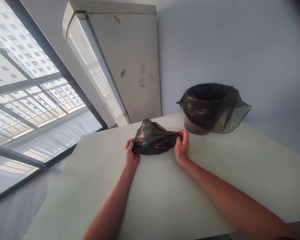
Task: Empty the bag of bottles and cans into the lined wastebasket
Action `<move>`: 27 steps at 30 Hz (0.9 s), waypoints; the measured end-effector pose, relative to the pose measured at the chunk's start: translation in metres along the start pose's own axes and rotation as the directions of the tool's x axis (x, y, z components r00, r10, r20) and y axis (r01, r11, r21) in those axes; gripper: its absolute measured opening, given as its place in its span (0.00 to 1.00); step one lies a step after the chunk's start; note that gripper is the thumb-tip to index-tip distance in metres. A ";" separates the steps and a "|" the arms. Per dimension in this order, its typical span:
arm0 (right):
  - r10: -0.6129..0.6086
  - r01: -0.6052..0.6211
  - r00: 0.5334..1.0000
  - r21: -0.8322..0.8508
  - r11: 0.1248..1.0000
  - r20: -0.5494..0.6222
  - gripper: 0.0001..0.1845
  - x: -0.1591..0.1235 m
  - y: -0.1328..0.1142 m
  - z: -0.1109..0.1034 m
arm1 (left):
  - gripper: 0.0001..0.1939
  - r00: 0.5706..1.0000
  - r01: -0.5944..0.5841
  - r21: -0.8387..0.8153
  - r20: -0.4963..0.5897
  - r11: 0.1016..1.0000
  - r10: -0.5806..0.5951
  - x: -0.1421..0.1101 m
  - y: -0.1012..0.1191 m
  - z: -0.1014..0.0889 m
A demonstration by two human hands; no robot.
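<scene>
A thin black plastic bag [162, 141] is stretched sideways between my two hands, low over the table. My left hand [132, 153] pinches its left edge, and my right hand [182, 145] grips the right corner. Through the see-through film show several items, among them a greenish one and a pale, rounded shape at the back; I cannot make out what they are. Behind my right hand stands a brownish bin [196, 127], lined with another black bag [200, 108] folded over its rim and hanging loose on the right.
The pale table [150, 196] spreads under both arms. A worn white refrigerator [125, 50] rises behind its far edge. On the left is a dark-framed glass window [27, 80] with railings and a building outside. A grey-blue wall [215, 43] backs the bin.
</scene>
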State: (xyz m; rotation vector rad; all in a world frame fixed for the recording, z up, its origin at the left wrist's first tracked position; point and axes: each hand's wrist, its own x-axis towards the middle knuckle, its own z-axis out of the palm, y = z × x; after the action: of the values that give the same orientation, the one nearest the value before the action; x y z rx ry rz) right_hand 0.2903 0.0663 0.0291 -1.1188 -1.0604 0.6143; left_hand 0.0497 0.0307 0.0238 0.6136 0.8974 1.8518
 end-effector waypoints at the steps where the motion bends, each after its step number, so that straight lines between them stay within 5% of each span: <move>1: 0.044 -0.043 0.998 0.041 0.998 -0.034 0.10 0.002 0.002 0.001 | 0.18 0.999 -0.003 -0.029 -0.035 1.000 0.002 0.002 -0.002 -0.002; 6: 0.104 -0.094 0.988 0.099 0.991 -0.110 0.05 0.005 0.001 0.002 | 0.14 0.994 0.049 -0.132 -0.094 0.990 -0.062 0.005 -0.010 -0.005; 14: 0.040 -0.079 0.965 0.141 0.987 0.260 0.23 -0.020 -0.014 -0.004 | 0.13 1.000 0.020 -0.107 -0.001 0.994 -0.020 -0.008 -0.007 0.003; 19: 0.058 -0.122 0.968 0.255 0.959 0.246 0.20 -0.019 -0.011 0.003 | 0.17 0.991 0.104 -0.132 -0.065 0.986 -0.114 -0.009 -0.007 0.001; 22: -0.010 -0.055 0.971 0.266 0.962 0.237 0.17 -0.012 -0.018 0.003 | 0.20 0.979 0.188 -0.217 -0.036 0.958 -0.200 -0.007 -0.008 0.003; 27: -0.161 0.154 0.902 0.051 0.987 0.401 0.28 -0.016 -0.018 -0.002 | 0.22 0.983 0.185 -0.261 0.043 0.947 -0.180 -0.005 -0.009 0.010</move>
State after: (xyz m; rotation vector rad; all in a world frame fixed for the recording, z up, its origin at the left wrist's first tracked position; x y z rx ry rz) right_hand 0.2843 0.0458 0.0398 -0.8961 -1.4842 0.7426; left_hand 0.0639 0.0319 0.0230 0.3678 0.6560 1.7559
